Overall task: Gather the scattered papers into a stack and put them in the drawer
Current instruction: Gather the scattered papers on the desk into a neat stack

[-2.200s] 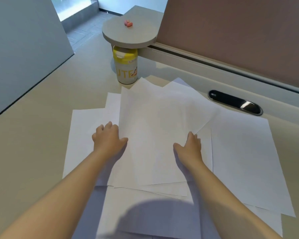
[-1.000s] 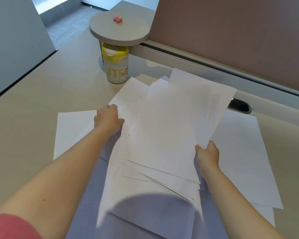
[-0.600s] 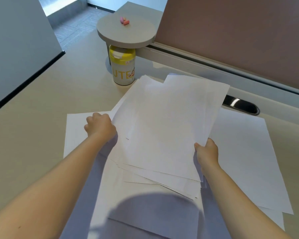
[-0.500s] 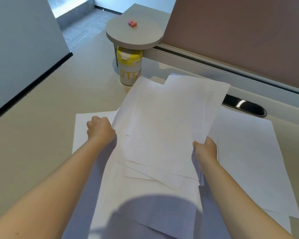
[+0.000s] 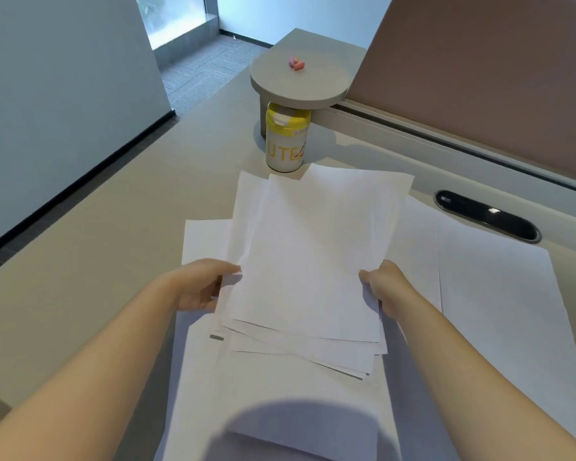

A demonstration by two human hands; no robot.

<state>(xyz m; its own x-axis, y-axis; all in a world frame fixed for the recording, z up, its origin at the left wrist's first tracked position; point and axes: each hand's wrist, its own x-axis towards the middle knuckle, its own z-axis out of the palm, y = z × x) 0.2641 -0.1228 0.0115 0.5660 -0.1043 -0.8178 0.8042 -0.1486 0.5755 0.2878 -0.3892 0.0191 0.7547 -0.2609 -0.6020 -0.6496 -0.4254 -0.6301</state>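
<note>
At the bottom of the frame a loose white sheet [image 5: 280,410] lies flat on the desk [image 5: 97,227], partly under a shadow. Just above it, at the centre, both hands have hold of a fanned bundle of papers [image 5: 310,261]. The left hand [image 5: 198,289] grips its left edge with the thumb on top and the fingers beneath; the right hand [image 5: 381,286] is curled round its right edge. The sheets in the bundle are skewed, with corners showing at the near and far ends, perhaps five or six, though the exact count is hard to tell.

To square it well, I would loosen both grips a little, stand the bundle on one long edge and tap it on the desk, then sweep in the strays. At least three more sheets lie flat: one at the right of the frame [image 5: 499,311], one peeking out at centre left [image 5: 203,241], and the near one.

Further up are one yellow-lidded canister [image 5: 287,141], one dark oval cable port [image 5: 487,216] at the right, and one round shelf [image 5: 300,84] with two small pink pieces [image 5: 296,63] on it. No drawer is in view.
</note>
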